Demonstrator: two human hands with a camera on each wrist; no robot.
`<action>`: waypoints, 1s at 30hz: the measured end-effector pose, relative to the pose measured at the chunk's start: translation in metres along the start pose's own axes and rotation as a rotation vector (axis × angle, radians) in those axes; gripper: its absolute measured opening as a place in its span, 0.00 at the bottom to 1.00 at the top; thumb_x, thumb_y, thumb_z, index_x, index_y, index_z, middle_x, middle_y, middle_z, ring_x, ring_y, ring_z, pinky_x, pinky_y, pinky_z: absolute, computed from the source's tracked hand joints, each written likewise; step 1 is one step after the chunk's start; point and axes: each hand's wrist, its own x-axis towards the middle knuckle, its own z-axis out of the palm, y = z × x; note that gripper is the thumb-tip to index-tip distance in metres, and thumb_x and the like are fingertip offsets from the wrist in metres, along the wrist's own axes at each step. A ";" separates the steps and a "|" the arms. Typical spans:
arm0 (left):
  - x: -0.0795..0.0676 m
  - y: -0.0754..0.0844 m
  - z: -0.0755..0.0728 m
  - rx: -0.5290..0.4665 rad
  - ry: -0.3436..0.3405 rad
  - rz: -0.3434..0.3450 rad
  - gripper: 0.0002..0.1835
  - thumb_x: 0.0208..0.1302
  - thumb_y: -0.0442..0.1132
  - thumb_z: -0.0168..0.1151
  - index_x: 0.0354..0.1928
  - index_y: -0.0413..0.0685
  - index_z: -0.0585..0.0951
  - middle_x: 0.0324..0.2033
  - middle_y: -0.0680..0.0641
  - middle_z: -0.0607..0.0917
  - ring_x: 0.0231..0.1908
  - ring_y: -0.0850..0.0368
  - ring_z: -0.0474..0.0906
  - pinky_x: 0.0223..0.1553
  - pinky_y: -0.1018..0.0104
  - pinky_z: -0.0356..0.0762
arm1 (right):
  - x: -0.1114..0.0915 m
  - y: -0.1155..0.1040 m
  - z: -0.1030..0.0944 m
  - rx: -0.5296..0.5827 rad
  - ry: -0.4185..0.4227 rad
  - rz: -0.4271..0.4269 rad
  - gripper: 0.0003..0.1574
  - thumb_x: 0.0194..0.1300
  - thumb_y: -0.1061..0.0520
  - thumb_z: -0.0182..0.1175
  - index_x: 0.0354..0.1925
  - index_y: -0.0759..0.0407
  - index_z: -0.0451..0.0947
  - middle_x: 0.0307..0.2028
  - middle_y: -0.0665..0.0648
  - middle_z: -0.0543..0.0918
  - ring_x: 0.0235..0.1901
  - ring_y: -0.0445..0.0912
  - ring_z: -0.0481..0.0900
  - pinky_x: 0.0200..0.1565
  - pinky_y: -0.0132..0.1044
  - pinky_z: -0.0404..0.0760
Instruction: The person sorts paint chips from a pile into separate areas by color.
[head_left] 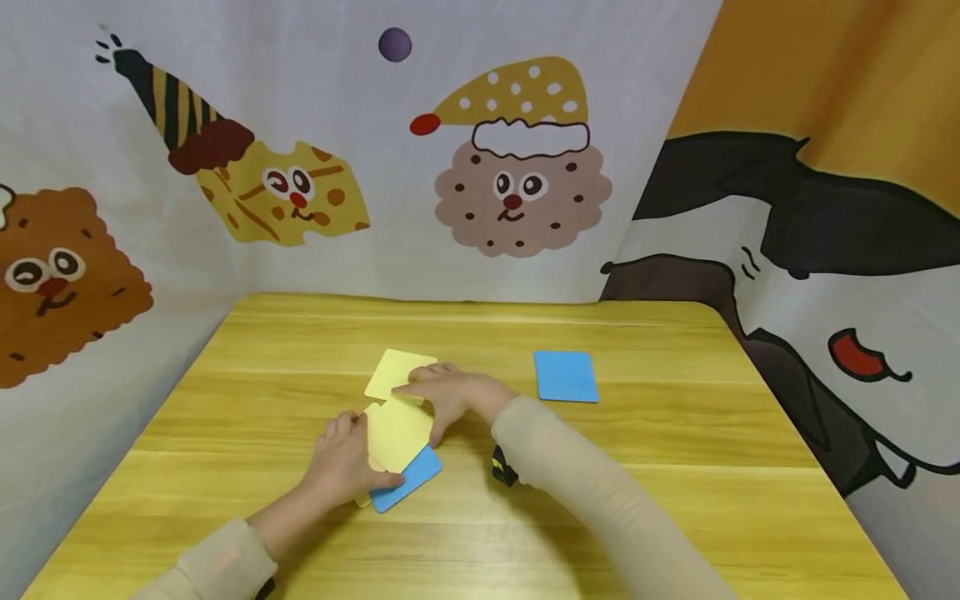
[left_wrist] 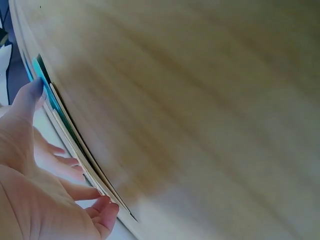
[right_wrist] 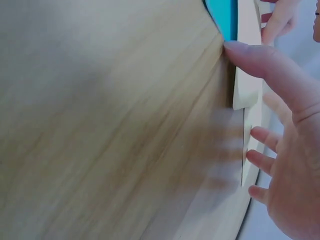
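Note:
A loose pile of yellow cards [head_left: 399, 435] lies on the table, with a blue card [head_left: 411, 482] sticking out from under its near side. My left hand [head_left: 339, 460] holds the pile at its left edge, its thumb on the blue card. From the right, my right hand [head_left: 450, 396] spreads over the pile's far side, thumb at the right corner of the top yellow card. Its fingers reach across another yellow card [head_left: 392, 372] behind. In the right wrist view, the thumb [right_wrist: 265, 62] lies beside the teal-looking blue card [right_wrist: 224, 17].
A separate blue square card [head_left: 566, 377] lies flat toward the back right of the wooden table [head_left: 675, 450]. Behind the table hangs a white cloth [head_left: 315, 100] printed with cartoon figures. A dark wrist strap [head_left: 504, 467] shows under the right sleeve.

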 end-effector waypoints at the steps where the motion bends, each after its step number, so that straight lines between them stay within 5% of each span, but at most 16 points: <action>1: 0.000 0.000 0.000 0.000 -0.003 0.000 0.65 0.34 0.68 0.75 0.61 0.19 0.64 0.56 0.27 0.66 0.55 0.33 0.62 0.54 0.38 0.62 | 0.000 -0.001 -0.001 0.001 -0.005 0.002 0.68 0.42 0.35 0.76 0.74 0.34 0.49 0.71 0.51 0.52 0.70 0.47 0.46 0.68 0.47 0.41; 19: 0.004 -0.007 -0.007 -0.074 -0.043 0.037 0.60 0.32 0.58 0.80 0.62 0.23 0.66 0.51 0.33 0.68 0.51 0.37 0.62 0.51 0.41 0.62 | 0.001 -0.010 -0.005 0.014 -0.032 0.055 0.65 0.38 0.37 0.78 0.71 0.37 0.57 0.69 0.49 0.53 0.68 0.47 0.50 0.68 0.46 0.47; 30: 0.006 -0.008 -0.004 -0.072 -0.038 0.023 0.61 0.31 0.62 0.79 0.62 0.25 0.67 0.52 0.33 0.69 0.52 0.38 0.62 0.50 0.40 0.61 | 0.001 -0.010 -0.002 0.008 -0.009 0.046 0.64 0.37 0.35 0.78 0.69 0.42 0.58 0.68 0.50 0.55 0.67 0.47 0.52 0.67 0.43 0.50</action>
